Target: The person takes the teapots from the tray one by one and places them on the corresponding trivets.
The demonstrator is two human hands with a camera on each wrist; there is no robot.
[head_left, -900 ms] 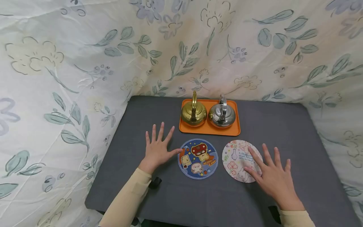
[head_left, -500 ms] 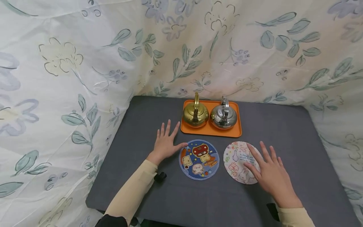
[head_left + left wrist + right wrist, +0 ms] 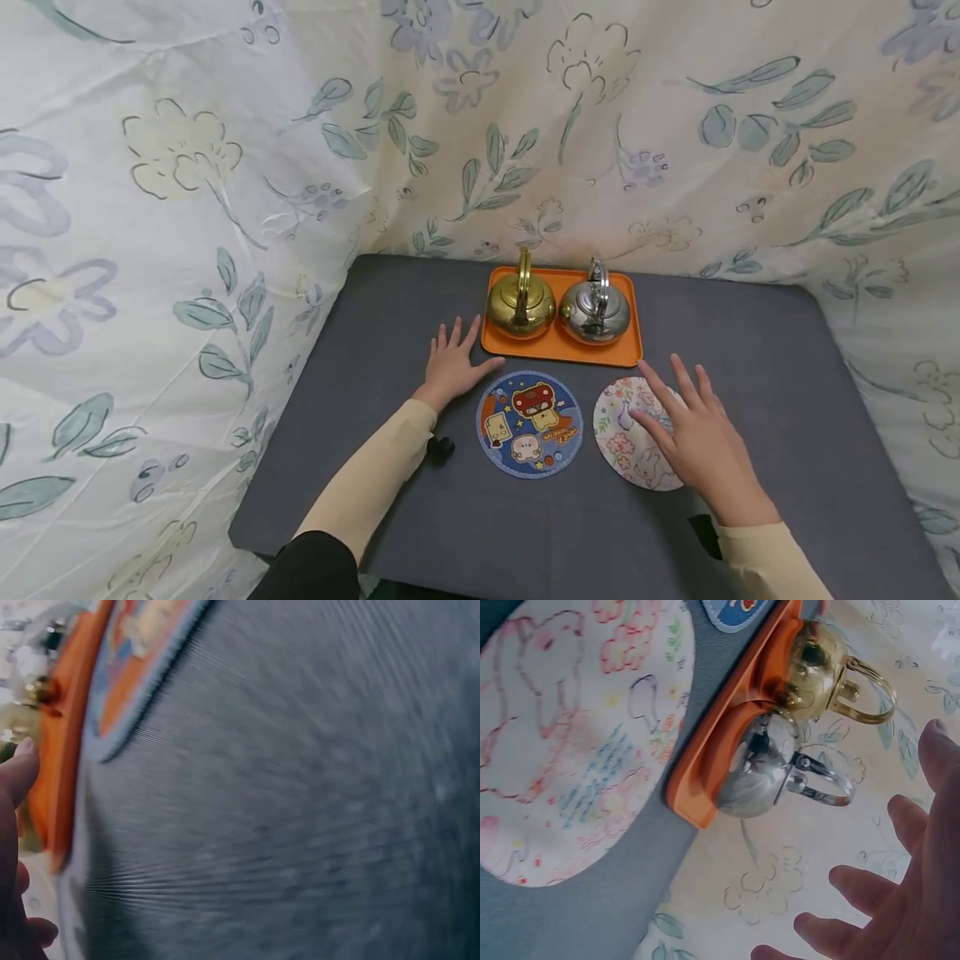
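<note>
Fingers spread wide and holding nothing, the left hand (image 3: 452, 367) is beside the left end of the tray (image 3: 558, 349), the right hand (image 3: 705, 442) above the right side of the pink mat (image 3: 624, 442). Far of the mat, the tray lies lengthwise left to right; its gold kettle (image 3: 521, 305) and silver kettle (image 3: 596, 313) stand upright, handles running near to far.

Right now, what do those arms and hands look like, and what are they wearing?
They are a person's: the left hand and right hand wear no gloves. A plain cream left sleeve and matching right sleeve reach the wrists. Small black pieces show beside the left wrist and right wrist; black material covers the left arm higher up.
</note>
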